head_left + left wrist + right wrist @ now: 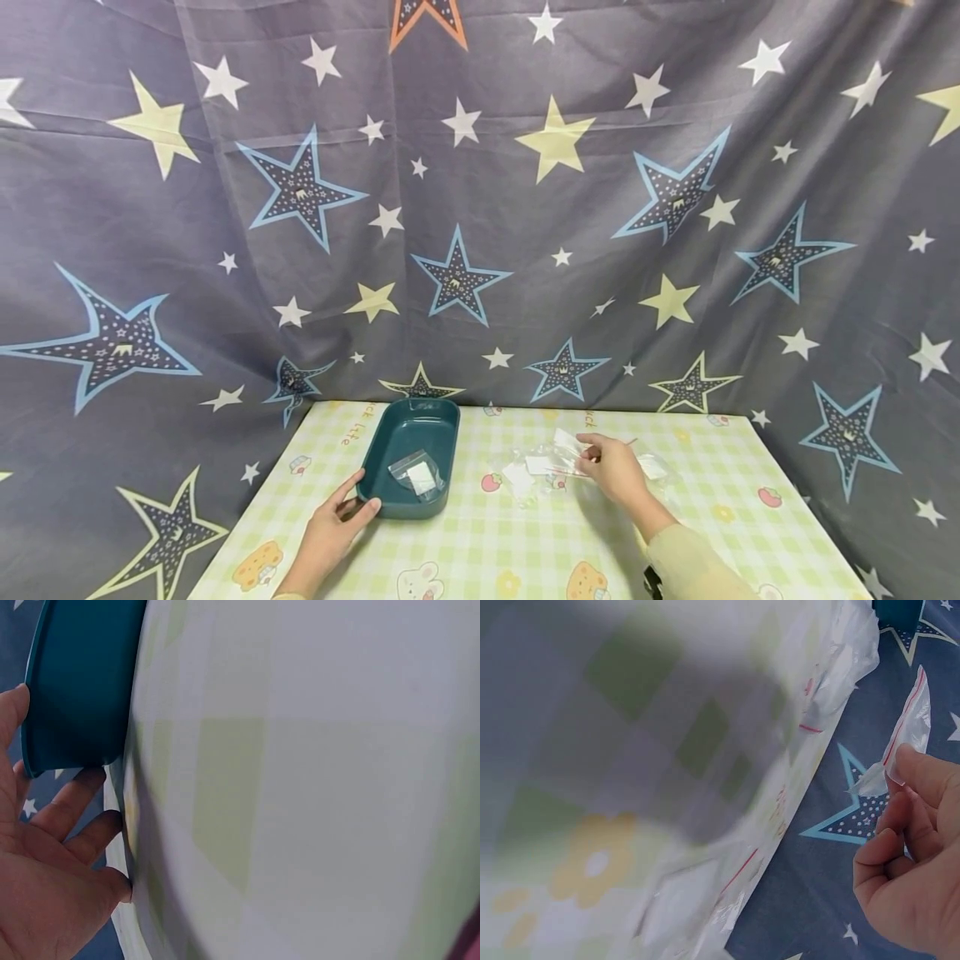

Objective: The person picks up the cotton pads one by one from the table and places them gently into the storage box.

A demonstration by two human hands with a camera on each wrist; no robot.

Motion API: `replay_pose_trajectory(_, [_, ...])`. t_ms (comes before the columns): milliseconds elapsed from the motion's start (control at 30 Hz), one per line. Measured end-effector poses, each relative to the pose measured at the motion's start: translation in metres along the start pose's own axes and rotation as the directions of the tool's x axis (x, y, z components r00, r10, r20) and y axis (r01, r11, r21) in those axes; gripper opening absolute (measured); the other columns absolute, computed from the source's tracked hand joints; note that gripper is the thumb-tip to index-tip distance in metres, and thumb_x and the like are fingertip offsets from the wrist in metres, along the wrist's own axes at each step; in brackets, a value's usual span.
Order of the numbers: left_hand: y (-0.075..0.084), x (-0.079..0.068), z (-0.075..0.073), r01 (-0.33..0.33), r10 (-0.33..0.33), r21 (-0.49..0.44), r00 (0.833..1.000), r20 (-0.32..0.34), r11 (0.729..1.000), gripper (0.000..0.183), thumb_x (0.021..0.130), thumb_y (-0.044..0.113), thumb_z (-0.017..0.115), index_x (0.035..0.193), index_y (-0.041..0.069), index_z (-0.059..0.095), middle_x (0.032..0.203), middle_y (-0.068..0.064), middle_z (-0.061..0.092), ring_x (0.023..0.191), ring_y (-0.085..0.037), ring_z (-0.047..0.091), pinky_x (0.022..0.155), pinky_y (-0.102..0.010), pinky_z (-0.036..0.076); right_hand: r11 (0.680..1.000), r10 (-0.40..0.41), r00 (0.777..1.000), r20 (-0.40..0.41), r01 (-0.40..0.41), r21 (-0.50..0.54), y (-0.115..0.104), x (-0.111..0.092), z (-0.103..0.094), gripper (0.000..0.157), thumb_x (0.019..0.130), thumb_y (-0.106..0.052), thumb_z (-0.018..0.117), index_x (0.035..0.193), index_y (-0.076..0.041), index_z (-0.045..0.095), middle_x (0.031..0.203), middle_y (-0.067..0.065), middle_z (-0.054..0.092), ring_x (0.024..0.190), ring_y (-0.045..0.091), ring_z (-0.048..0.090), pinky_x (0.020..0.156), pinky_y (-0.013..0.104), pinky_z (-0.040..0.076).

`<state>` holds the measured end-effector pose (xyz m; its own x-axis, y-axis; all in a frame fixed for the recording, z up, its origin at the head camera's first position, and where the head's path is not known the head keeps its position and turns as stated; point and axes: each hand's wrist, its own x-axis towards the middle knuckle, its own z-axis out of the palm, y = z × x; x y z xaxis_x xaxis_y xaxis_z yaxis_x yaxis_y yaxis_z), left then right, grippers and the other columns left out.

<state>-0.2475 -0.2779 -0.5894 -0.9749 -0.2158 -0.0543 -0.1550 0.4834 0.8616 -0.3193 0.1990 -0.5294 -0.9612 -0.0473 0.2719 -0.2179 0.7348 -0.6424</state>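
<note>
A dark teal rectangular tray (pixel 378 446) stands on the left part of the table. Inside it lies a small clear plastic bag (pixel 420 477) with a white piece in it. My left hand (pixel 330 529) holds the tray's near left corner, thumb and fingers on either side of it. Over the right part of the table, my right hand (pixel 617 468) pinches a clear zip bag (pixel 911 724) with a red strip, held between thumb and forefinger. More clear bags with white pieces (pixel 519 477) lie on the table beneath and beside that hand.
The table wears a green and white checked cloth (pixel 480 550) with bears and flowers. Another clear bag (pixel 654 467) lies right of the right hand. A grey curtain with stars (pixel 510 208) hangs behind and at both sides.
</note>
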Motion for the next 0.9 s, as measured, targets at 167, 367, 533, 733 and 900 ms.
replay_pose_trajectory(167, [0.001,0.000,0.000,0.003,-0.003,-0.008,1.000,0.002,1.000,0.080,0.097,0.052,0.077,0.165,0.024,0.045,0.166,-0.030,0.042,0.146,-0.046,0.055,0.106,-0.049,0.060,1.000,-0.024,1.000,-0.007,0.024,0.015,-0.012,0.004,0.005,0.040,0.088,-0.005,0.083,0.128,-0.006,0.077,0.084,-0.003,0.080,0.077,0.009,0.069,0.068,0.026,0.053])
replay_pose_trajectory(367, [0.000,0.000,0.000,0.000,0.000,-0.004,1.000,-0.006,1.000,0.080,0.097,0.051,0.077,0.165,0.024,0.045,0.165,-0.030,0.044,0.145,-0.046,0.055,0.106,-0.049,0.060,0.998,-0.062,0.998,-0.013,0.062,0.014,-0.027,0.008,0.013,0.039,0.088,-0.005,0.083,0.127,-0.006,0.078,0.083,-0.003,0.081,0.075,0.008,0.069,0.068,0.026,0.053])
replay_pose_trajectory(533, [0.000,-0.001,0.000,0.002,-0.002,0.002,1.000,-0.005,1.000,0.078,0.098,0.049,0.076,0.165,0.023,0.045,0.165,-0.030,0.043,0.145,-0.047,0.055,0.106,-0.050,0.060,0.996,-0.077,0.997,0.003,0.077,0.039,-0.040,0.011,0.018,0.040,0.088,-0.004,0.083,0.128,-0.005,0.077,0.084,-0.002,0.081,0.075,0.009,0.068,0.069,0.028,0.053])
replay_pose_trajectory(733, [0.001,-0.001,0.001,0.006,-0.006,0.003,1.000,-0.010,1.000,0.078,0.098,0.050,0.076,0.165,0.023,0.045,0.163,-0.031,0.045,0.145,-0.047,0.055,0.105,-0.050,0.060,0.994,-0.099,0.995,0.017,0.099,0.044,-0.054,0.017,0.028,0.039,0.089,-0.005,0.083,0.127,-0.007,0.077,0.085,-0.003,0.081,0.077,0.010,0.070,0.070,0.030,0.056])
replay_pose_trajectory(900, [0.002,-0.002,0.001,0.008,-0.008,-0.002,1.000,-0.011,1.000,0.078,0.098,0.050,0.077,0.165,0.023,0.045,0.164,-0.031,0.044,0.145,-0.047,0.055,0.105,-0.050,0.061,0.991,-0.126,0.992,0.026,0.125,0.040,-0.068,0.020,0.037,0.037,0.089,-0.006,0.083,0.126,-0.008,0.078,0.087,-0.001,0.082,0.077,0.010,0.071,0.070,0.030,0.057])
